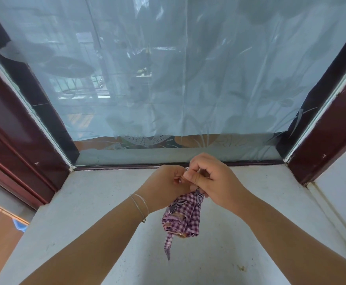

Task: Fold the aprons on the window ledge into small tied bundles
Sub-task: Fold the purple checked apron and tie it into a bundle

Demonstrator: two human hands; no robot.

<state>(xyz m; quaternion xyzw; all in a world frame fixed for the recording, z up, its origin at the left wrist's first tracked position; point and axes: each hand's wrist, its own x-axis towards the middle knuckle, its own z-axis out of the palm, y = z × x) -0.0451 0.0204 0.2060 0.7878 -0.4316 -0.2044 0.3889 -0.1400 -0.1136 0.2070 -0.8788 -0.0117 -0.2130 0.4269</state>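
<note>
— Both hands meet above the pale speckled stone window ledge (86,202), close to the glass. What is each one doing?

— Left hand (166,183) has its fingers curled in, pinching the top of the purple-and-white checked cloth apron bundle (183,217). Right hand (211,177) is curled too, thumb against forefinger, pinching at the same spot, so the two hands touch each other there.

— And the bundle itself?

— It hangs below the hands, gathered tight at the top and widening lower down, folded into a small roll. Whether its bottom touches the ledge or hangs just clear of it, I cannot tell. One narrow checked strap (168,245) trails down from its lower left edge toward the camera.

— Anything on the wrists?

— Two thin pale thread bracelets (140,204) on the left wrist (one has a tiny bead or knot low down).

— What lies behind?

— A window pane covered by translucent pale blue film (168,79) printed with lotus leaves and a fish; the film ends a little above the sill, leaving a clear strip. Dark reddish-brown glossy window frames (322,145) rise at both sides. At lower left, beyond the ledge, there is brown flooring with a small blue object (20,225) on it, too small to identify.
</note>
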